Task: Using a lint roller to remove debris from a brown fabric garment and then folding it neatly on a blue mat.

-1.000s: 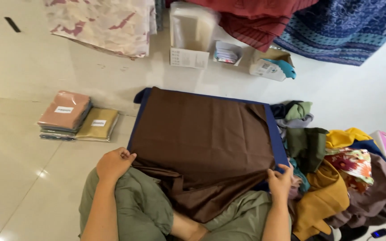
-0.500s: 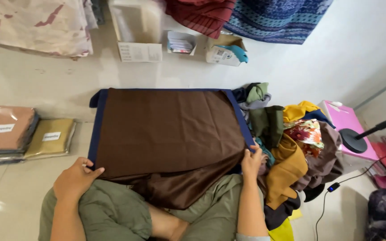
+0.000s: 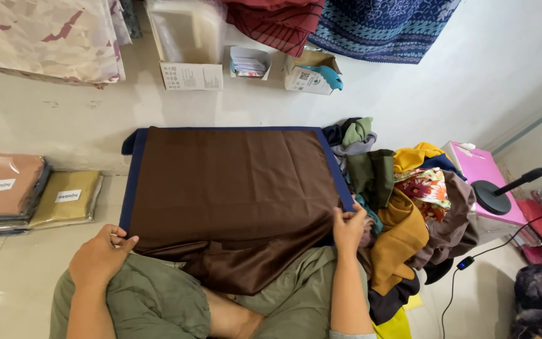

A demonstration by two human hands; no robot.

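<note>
A brown cloth [image 3: 233, 188] lies spread flat over a navy-edged board [image 3: 132, 182] on the pale floor, its near edge draped over the person's lap. To its right sits a heap of mixed fabrics [image 3: 409, 207]. The left hand [image 3: 100, 257] pinches the cloth's near left corner; the right hand [image 3: 350, 227] grips its near right edge, fingers curled.

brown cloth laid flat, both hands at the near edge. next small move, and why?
Probably lift the near edge and fold it away over the flat part. The left hand and right hand each pinch a near corner of the brown cloth, whose far part lies smooth on the blue cloth while the near end sags rumpled onto the lap.
</note>
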